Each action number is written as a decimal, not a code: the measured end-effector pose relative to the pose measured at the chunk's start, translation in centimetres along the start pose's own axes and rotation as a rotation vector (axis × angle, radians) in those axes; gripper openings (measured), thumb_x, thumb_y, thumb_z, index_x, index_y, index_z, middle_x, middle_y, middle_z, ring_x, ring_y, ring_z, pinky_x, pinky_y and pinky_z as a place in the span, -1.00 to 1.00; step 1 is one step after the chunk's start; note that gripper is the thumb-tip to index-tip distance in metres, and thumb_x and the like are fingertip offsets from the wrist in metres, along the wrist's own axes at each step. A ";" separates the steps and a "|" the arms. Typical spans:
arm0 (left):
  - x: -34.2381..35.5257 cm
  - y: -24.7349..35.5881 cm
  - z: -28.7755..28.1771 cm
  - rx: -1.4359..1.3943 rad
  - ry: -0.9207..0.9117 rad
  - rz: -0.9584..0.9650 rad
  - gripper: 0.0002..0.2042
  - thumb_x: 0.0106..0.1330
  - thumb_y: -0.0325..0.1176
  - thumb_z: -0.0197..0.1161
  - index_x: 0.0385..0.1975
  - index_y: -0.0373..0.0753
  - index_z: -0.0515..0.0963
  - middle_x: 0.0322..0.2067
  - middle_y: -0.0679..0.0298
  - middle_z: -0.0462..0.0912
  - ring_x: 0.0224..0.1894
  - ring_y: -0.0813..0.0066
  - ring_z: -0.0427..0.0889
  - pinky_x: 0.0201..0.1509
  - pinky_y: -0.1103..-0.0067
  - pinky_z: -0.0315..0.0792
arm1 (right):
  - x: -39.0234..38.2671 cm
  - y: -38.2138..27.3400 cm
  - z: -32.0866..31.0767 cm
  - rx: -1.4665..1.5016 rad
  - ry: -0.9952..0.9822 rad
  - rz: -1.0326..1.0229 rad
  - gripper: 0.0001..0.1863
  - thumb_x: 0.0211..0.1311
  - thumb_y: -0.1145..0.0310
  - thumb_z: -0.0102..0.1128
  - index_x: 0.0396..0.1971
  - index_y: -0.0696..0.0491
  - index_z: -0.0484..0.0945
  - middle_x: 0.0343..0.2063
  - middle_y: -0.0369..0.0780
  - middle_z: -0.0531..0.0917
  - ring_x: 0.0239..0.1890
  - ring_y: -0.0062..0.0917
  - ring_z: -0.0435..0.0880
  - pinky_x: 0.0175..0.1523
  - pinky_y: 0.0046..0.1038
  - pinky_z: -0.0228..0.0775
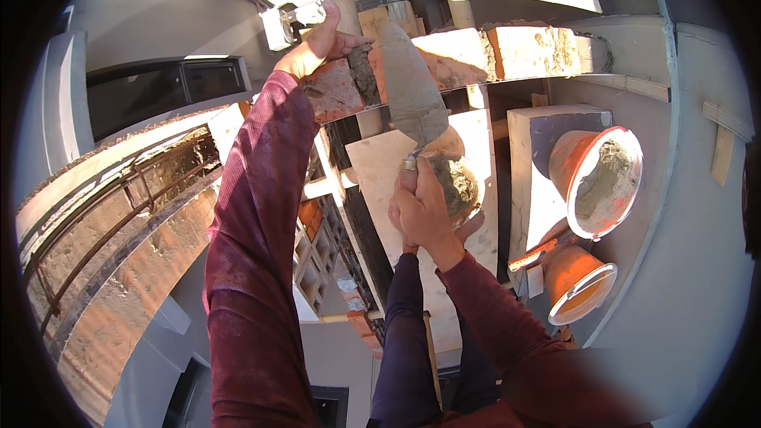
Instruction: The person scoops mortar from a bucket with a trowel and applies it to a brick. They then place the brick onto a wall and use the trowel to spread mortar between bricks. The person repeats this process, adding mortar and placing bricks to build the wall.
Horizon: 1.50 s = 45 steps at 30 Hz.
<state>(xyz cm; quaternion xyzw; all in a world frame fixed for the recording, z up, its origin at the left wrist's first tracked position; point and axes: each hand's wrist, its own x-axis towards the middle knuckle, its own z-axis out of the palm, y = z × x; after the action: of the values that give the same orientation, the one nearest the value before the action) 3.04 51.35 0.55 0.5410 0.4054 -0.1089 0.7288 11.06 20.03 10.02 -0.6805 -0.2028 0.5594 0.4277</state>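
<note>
My left hand (315, 41) is raised to the upper middle of the frame, fingers wrapped over the top edge of a red brick (337, 89) that sits at the end of a row of bricks (507, 54) running toward the upper right. The grip is closed around the brick's upper corner, thumb pointing up. A smear of grey mortar (363, 71) clings to the brick's end face, just beside my fingers.

My right hand (422, 210) is at the centre of the frame, clenched around the handle of a trowel (411, 91). The blade points up and lies against the mortared end of the brick. Just beside and partly behind this hand is a lump of wet mortar (460, 186); I cannot tell what it rests on.

At the right of the frame an orange bucket (596, 182) holds grey mortar, and a second orange bucket (577, 281) stands below it, near a pale block (547, 123). A pale board (380, 182) lies under my right hand. At the left, a curved brick wall (119, 214) with rusty bars runs toward the lower left.
</note>
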 end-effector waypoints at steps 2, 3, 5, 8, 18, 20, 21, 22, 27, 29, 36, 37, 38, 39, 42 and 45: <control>-1.0 0.0 1.0 0.096 -0.030 0.016 0.20 0.08 0.63 -0.77 0.40 -0.33 0.19 0.30 -0.01 0.37 0.36 0.21 0.32 0.48 0.35 0.01 | -0.6 -0.8 -1.8 0.275 -0.101 0.110 -0.85 0.22 0.42 0.05 -0.33 0.16 0.32 -0.61 -0.18 0.49 -0.67 -0.45 0.51 -0.52 -0.38 0.34; -1.6 0.1 1.5 0.230 0.039 0.018 0.18 0.08 0.62 -0.81 0.42 -0.26 0.16 0.33 0.00 0.33 0.40 0.20 0.27 0.51 0.30 -0.07 | -0.9 -1.1 -2.2 0.402 -0.168 0.140 -0.82 0.35 0.35 0.04 -0.38 0.13 0.35 -0.64 -0.30 0.42 -0.76 -0.66 0.36 -0.63 -0.54 0.22; -3.0 0.2 2.4 0.479 0.101 0.036 0.04 0.19 0.53 -0.82 0.49 -0.16 -0.02 0.44 0.10 0.13 0.51 0.16 0.03 0.55 0.09 -0.37 | -1.3 -1.8 -2.8 0.335 -0.152 0.203 -0.81 0.41 0.31 -0.04 -0.26 0.14 0.39 -0.57 -0.28 0.46 -0.73 -0.63 0.37 -0.62 -0.58 0.21; -4.8 0.0 5.0 0.909 0.215 0.192 -0.05 0.29 0.43 -0.83 0.49 -0.13 0.01 0.41 -0.02 0.17 0.51 0.09 -0.01 0.51 0.03 -0.20 | -1.2 -4.4 -4.7 -0.144 -0.029 -0.004 -0.78 0.41 0.28 -0.02 -0.17 0.14 0.41 -0.54 -0.18 0.49 -0.70 -0.50 0.44 -0.59 -0.48 0.29; -18.7 -5.8 25.6 0.516 0.516 0.402 -0.42 0.52 0.03 -0.14 0.36 -0.28 0.25 0.40 -0.19 0.10 0.48 -0.22 -0.05 0.46 -0.04 -0.11 | 15.9 -12.6 -0.3 -1.645 -0.325 -0.681 -0.56 -0.02 0.43 0.24 -0.06 0.20 0.54 -0.44 -0.08 0.70 -0.32 -0.20 0.74 -0.22 -0.22 0.58; -23.3 -8.4 32.0 0.361 0.398 0.354 -0.47 0.49 -0.06 0.00 0.29 -0.34 0.32 0.36 -0.19 0.19 0.45 -0.16 0.09 0.46 0.12 0.05 | 17.5 -12.5 1.0 -1.636 -0.421 -0.648 -0.77 0.06 0.39 0.22 -0.27 0.13 0.65 -0.35 -0.08 0.73 -0.26 -0.22 0.75 -0.20 -0.21 0.59; -25.6 -9.8 35.2 0.323 0.305 0.246 -0.45 0.49 -0.03 0.01 0.28 -0.34 0.34 0.36 -0.20 0.19 0.45 -0.17 0.09 0.46 0.16 0.06 | 17.8 -12.3 1.3 -1.643 -0.461 -0.627 -0.84 0.10 0.37 0.21 -0.37 0.10 0.70 -0.30 -0.08 0.74 -0.23 -0.23 0.76 -0.18 -0.20 0.59; -27.9 -11.1 38.4 0.260 0.246 0.129 -0.46 0.49 -0.03 0.00 0.27 -0.34 0.34 0.35 -0.22 0.20 0.44 -0.21 0.08 0.46 0.15 0.06 | 17.9 -12.2 1.1 -1.631 -0.463 -0.598 -0.85 0.03 0.40 0.25 -0.41 0.13 0.69 -0.31 -0.08 0.73 -0.24 -0.21 0.75 -0.18 -0.21 0.58; -34.0 -16.1 49.1 0.246 0.117 -0.265 -0.28 0.37 0.19 0.05 0.37 -0.21 0.23 0.43 -0.09 0.05 0.46 -0.20 0.01 0.31 -0.22 0.10 | 15.0 -13.1 -3.0 -1.656 -0.453 -0.575 -0.82 -0.13 0.47 0.33 -0.44 0.19 0.69 -0.33 -0.05 0.68 -0.21 -0.19 0.71 -0.14 -0.21 0.54; -34.5 -16.6 50.6 0.251 0.175 -0.310 -0.22 0.29 0.23 0.11 0.39 -0.16 0.19 0.47 0.02 -0.01 0.50 -0.12 -0.10 0.28 -0.31 0.05 | 13.2 -14.5 -4.3 -1.760 -0.624 -0.609 -0.81 0.02 0.39 0.27 -0.36 0.15 0.69 -0.28 -0.03 0.69 -0.22 -0.23 0.73 -0.28 -0.23 0.54; -32.4 -14.4 49.5 0.426 0.253 -0.477 -0.22 0.26 0.15 0.18 0.39 -0.18 0.21 0.46 0.00 0.03 0.52 -0.06 -0.13 0.44 -0.11 -0.10 | 13.3 -21.2 -3.7 -1.575 -0.602 -0.417 -0.83 -0.04 0.45 0.22 -0.44 0.21 0.68 -0.38 0.02 0.69 -0.25 -0.13 0.71 -0.20 -0.18 0.55; -32.0 -14.2 49.3 0.422 0.261 -0.471 -0.23 0.26 0.13 0.18 0.39 -0.19 0.22 0.46 0.01 0.03 0.52 -0.06 -0.13 0.45 -0.09 -0.12 | 14.1 -20.8 -1.8 -1.494 -0.601 -0.456 -0.83 -0.04 0.45 0.22 -0.45 0.20 0.68 -0.39 0.02 0.69 -0.26 -0.14 0.71 -0.20 -0.19 0.55; -31.7 -14.2 49.1 0.415 0.282 -0.440 -0.25 0.26 0.11 0.18 0.38 -0.19 0.23 0.46 0.01 0.04 0.52 -0.06 -0.13 0.46 -0.07 -0.15 | 15.0 -19.7 1.0 -1.465 -0.657 -0.529 -0.75 -0.05 0.47 0.24 -0.32 0.27 0.59 -0.40 0.08 0.67 -0.24 -0.03 0.70 -0.15 -0.18 0.56; -31.5 -14.3 48.7 0.386 0.267 -0.461 -0.27 0.26 0.09 0.18 0.36 -0.20 0.27 0.45 0.00 0.06 0.52 -0.06 -0.12 0.47 -0.06 -0.18 | 15.2 -18.3 2.7 -1.367 -0.671 -0.652 -0.77 -0.02 0.44 0.23 -0.34 0.24 0.59 -0.39 0.05 0.68 -0.25 -0.07 0.71 -0.16 -0.15 0.55; -31.2 -14.6 48.0 0.361 0.251 -0.485 -0.29 0.24 0.07 0.19 0.34 -0.21 0.31 0.43 -0.02 0.10 0.51 -0.06 -0.08 0.48 -0.04 -0.16 | 14.5 -13.9 6.5 -1.543 -0.656 -0.347 -0.79 0.02 0.40 0.26 -0.33 0.11 0.73 -0.31 -0.05 0.74 -0.18 -0.21 0.75 -0.15 -0.19 0.57; -31.3 -14.8 47.7 0.349 0.308 -0.457 -0.32 0.21 0.02 0.23 0.30 -0.22 0.37 0.41 -0.03 0.16 0.50 -0.06 -0.02 0.48 -0.02 -0.11 | 12.4 -13.7 1.7 -1.463 -0.544 -0.452 -0.83 0.10 0.42 0.12 -0.43 0.18 0.64 -0.42 0.00 0.69 -0.29 -0.08 0.72 -0.20 -0.18 0.56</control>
<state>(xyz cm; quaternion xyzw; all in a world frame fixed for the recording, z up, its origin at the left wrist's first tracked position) -3.51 -5.02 16.45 0.5629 0.5970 -0.2543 0.5119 15.86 37.54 13.81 -0.5707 -0.7465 0.3309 -0.0869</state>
